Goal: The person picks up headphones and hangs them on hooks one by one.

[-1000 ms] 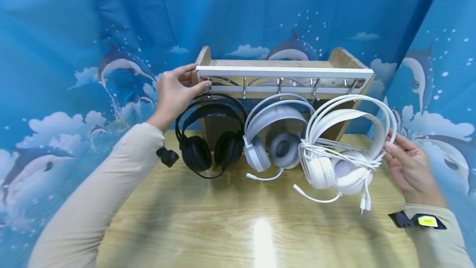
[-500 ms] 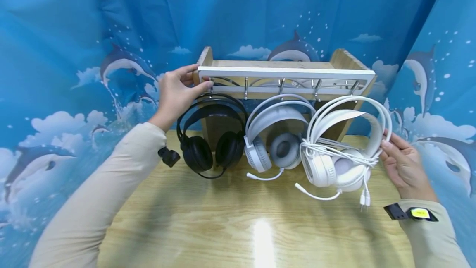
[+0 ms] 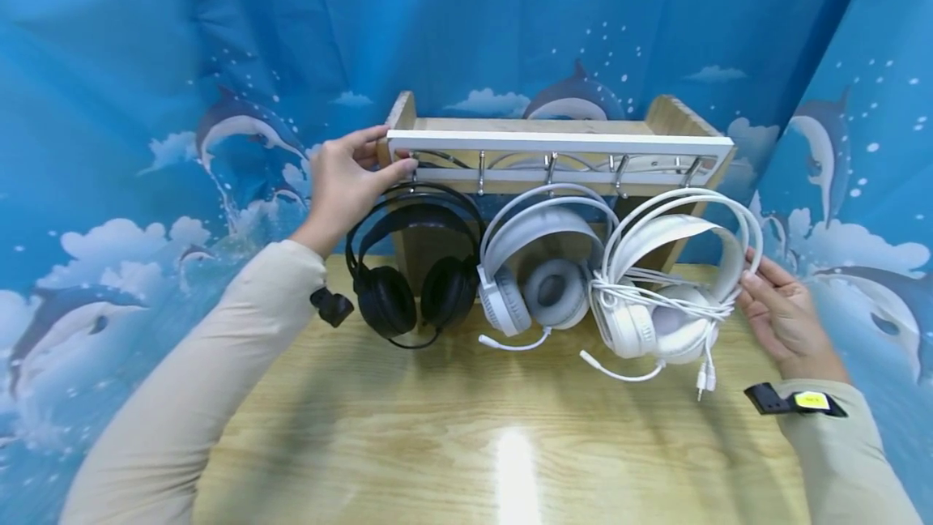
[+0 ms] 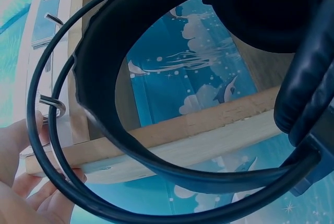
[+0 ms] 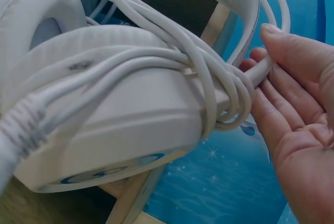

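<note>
White headphones [image 3: 632, 330] with a bundled cord and a boom microphone are at the right front of a wooden rack [image 3: 561, 139]. My right hand [image 3: 783, 318] pinches their headband on its right side; the right wrist view shows thumb and fingers around the band beside the wound cord [image 5: 229, 88]. Whether the band rests on a hook is unclear. My left hand [image 3: 350, 185] grips the rack's left end, thumb on the front bar. Close by it, black headphones [image 3: 386, 302] hang from a hook [image 4: 51, 102]. Between the two pairs hang grey-white headphones [image 3: 503, 302].
Several metal hooks line the rack's white front bar, including a bare-looking hook [image 3: 481, 172]. The rack stands at the back of a wood-grain table [image 3: 408, 444]. A blue dolphin-print curtain [image 3: 466, 23] hangs behind and at both sides.
My right hand and the white headphones have shifted slightly left and up, nearer the rack. The plug ends swing left with them. My left hand keeps its hold on the rack.
</note>
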### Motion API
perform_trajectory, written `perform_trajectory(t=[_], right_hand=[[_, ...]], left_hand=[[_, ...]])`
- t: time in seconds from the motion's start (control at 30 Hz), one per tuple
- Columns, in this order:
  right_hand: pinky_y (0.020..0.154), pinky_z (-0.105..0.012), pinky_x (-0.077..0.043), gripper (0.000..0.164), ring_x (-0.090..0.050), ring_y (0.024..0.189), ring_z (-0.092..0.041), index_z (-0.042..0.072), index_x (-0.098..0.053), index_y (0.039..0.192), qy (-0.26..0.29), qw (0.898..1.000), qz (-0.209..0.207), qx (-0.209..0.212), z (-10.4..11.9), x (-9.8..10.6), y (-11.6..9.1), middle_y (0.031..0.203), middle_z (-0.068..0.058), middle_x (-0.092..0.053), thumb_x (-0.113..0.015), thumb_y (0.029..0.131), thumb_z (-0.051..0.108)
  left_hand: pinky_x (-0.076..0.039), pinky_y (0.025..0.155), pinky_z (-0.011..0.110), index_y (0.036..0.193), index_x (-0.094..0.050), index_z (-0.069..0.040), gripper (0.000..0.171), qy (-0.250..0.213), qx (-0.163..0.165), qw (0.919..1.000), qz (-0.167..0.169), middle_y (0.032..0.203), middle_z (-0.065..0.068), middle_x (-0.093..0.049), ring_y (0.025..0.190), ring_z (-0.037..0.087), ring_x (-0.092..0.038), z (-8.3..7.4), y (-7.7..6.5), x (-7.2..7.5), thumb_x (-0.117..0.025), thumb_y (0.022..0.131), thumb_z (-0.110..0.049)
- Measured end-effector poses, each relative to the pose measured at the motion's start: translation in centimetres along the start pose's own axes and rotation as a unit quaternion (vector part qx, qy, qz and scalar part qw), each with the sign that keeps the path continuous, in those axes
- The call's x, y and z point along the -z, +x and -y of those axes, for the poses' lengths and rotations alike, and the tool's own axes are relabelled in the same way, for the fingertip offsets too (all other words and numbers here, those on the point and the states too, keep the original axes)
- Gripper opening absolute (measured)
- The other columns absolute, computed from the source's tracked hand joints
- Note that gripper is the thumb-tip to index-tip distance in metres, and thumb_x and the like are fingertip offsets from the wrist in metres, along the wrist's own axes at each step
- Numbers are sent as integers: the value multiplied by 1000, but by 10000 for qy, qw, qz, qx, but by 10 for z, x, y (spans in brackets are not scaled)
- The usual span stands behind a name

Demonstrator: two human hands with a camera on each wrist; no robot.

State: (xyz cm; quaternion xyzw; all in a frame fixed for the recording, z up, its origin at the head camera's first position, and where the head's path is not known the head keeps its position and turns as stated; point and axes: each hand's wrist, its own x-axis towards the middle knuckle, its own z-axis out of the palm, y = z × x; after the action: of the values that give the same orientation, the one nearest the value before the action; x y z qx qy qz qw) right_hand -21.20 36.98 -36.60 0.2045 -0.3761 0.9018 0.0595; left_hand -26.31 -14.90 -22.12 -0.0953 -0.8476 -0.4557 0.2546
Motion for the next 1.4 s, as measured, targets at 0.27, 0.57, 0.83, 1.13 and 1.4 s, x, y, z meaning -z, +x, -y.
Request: perform_trajectory(t=[0.27, 0.57, 0.83, 1.13, 1.4], right_hand=[[87, -29, -53, 39, -66, 106, -22, -7, -60, 123, -44, 9997, -67, -223, 1, 3, 3, 117, -17, -66, -37, 94, -19], [92, -31, -51, 39, -63, 111, -24, -9, -57, 125, 140, 9998, -5, -127, 0, 5, 5, 121, -18, -64, -35, 94, -19], [93, -29, -49, 39, -63, 111, -21, -5, -60, 124, 0, 9991, -270, -329, 4, 6, 5, 122, -14, -64, -37, 95, -17], [90, -29, -51, 38, -66, 106, -21, -3, -62, 122, -102, 9978, -510, -416, 3, 8, 5, 117, -14, -67, -39, 94, -16], [93, -29, -50, 37, -64, 111, -21, -1, -60, 126, -233, 9963, -515, -653, 5, 13, -1, 121, -13, -65, -39, 98, -10]], left_hand=[[-54, 89, 35, 132, -59, -11, 56, -125, 1, 9999, -16, 112, 12, -70, 103, 21, -68, -1, 0, 0, -76, 82, -28], [-54, 88, 35, 132, -59, -11, 55, -79, -90, 9999, -44, 107, 11, -72, 99, 20, -69, 0, 0, -1, -76, 82, -30], [-54, 88, 34, 132, -59, -12, 55, -36, -20, 10000, -65, 116, 10, -68, 104, 21, -67, 0, 1, -3, -77, 82, -29], [-53, 90, 35, 132, -59, -13, 54, -118, 23, 9999, -52, 120, 11, -67, 107, 23, -66, 2, 2, -3, -76, 82, -29], [-53, 90, 36, 139, -53, -18, 59, -212, -44, 9993, 309, 125, 12, -63, 107, 25, -66, 8, -1, 3, -74, 84, -26]])
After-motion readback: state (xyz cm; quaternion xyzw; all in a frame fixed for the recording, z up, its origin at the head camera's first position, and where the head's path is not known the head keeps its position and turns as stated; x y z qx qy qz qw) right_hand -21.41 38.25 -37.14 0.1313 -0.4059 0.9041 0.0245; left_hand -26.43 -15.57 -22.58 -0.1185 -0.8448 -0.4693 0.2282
